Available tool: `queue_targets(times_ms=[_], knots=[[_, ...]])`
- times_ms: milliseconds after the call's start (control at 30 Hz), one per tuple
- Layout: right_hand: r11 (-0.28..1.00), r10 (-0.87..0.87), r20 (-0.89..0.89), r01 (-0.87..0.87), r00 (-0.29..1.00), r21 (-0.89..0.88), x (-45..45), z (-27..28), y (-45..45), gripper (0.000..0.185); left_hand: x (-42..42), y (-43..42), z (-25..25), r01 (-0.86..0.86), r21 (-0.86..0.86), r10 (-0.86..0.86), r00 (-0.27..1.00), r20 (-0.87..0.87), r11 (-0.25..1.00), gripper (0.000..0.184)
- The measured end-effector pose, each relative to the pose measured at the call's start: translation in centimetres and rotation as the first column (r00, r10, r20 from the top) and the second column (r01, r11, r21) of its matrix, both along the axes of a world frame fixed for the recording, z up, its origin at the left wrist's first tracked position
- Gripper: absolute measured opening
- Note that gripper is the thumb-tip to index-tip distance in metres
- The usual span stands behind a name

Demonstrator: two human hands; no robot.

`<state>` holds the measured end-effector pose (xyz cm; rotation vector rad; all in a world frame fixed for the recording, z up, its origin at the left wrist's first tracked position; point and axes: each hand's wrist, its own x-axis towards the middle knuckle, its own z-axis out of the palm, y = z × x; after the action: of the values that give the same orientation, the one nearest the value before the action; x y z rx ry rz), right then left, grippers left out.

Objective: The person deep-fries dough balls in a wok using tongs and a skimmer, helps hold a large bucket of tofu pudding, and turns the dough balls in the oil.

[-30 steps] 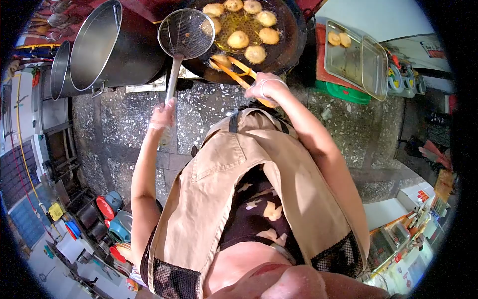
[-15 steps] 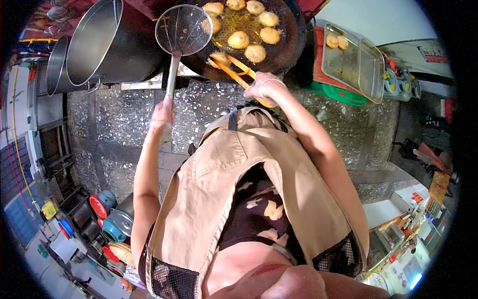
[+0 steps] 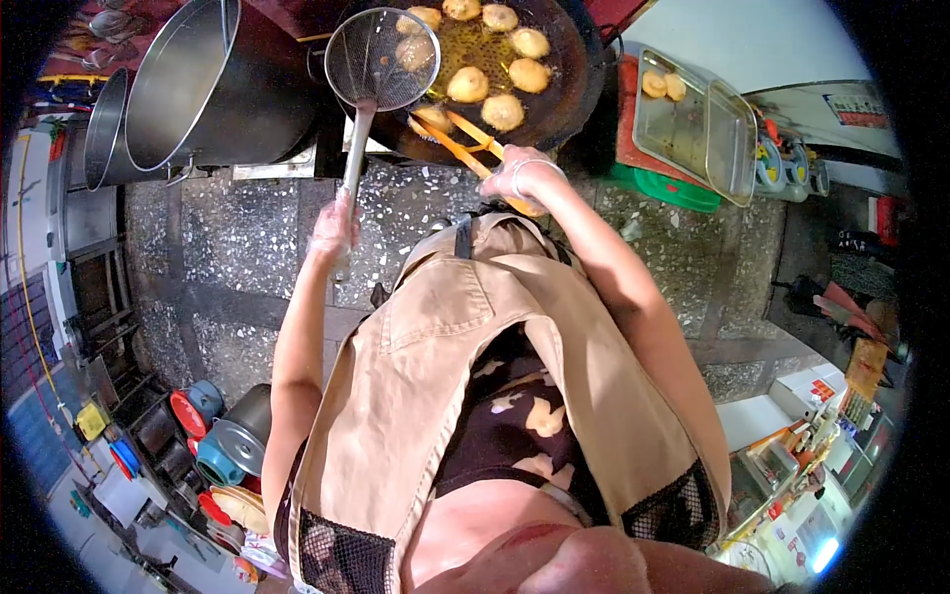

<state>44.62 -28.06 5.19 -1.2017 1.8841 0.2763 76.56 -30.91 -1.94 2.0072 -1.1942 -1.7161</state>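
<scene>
My left hand (image 3: pixel 334 226), in a clear glove, is closed round the long handle of a mesh strainer (image 3: pixel 382 59). The strainer's bowl overlaps the left part of a dark wok (image 3: pixel 579 74). My right hand (image 3: pixel 524 176), gloved too with a white band at the wrist, holds orange tongs (image 3: pixel 477 148). Their tips are around a golden fried piece (image 3: pixel 429 121) at the wok's near left edge. Several more round pieces, such as one fried piece (image 3: pixel 504 112), lie in bubbling oil. Some show through the strainer's mesh.
A tall metal pot (image 3: pixel 247 99) stands left of the wok, a smaller pot (image 3: pixel 102 134) beyond it. On the right, a metal tray (image 3: pixel 683 129) with two fried pieces sits over a green basin (image 3: pixel 683 193). Pots and lids stand at lower left.
The strainer has moved slightly right with my left hand, further over the wok's left part. My right hand and the tongs have stayed at about the same spot.
</scene>
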Motion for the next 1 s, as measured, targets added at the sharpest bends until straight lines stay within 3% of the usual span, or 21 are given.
queue_targets(times_ms=[100, 700, 1000], knots=[[1.0, 0.011, 0.007, -0.011, 1.0, -0.012, -0.1, -0.2, 0.0, 0.056, 0.3, 0.1, -0.3, 0.063, -0.064, -0.063, 0.998, 0.003, 0.996, 0.062], [1.0, 0.01, 0.041, -0.009, 0.999, -0.005, -1.2, -0.3, -0.1, 0.054, 0.0, -0.1, 0.0, 0.043, -0.023, -0.043, 0.999, -0.004, 0.999, 0.062], [0.997, 0.06, -0.047, -0.058, 0.997, 0.048, -4.7, 0.3, 1.2, 0.056, -0.2, 0.0, -0.1, 0.023, -0.026, -0.023, 1.0, -0.007, 0.999, 0.06]])
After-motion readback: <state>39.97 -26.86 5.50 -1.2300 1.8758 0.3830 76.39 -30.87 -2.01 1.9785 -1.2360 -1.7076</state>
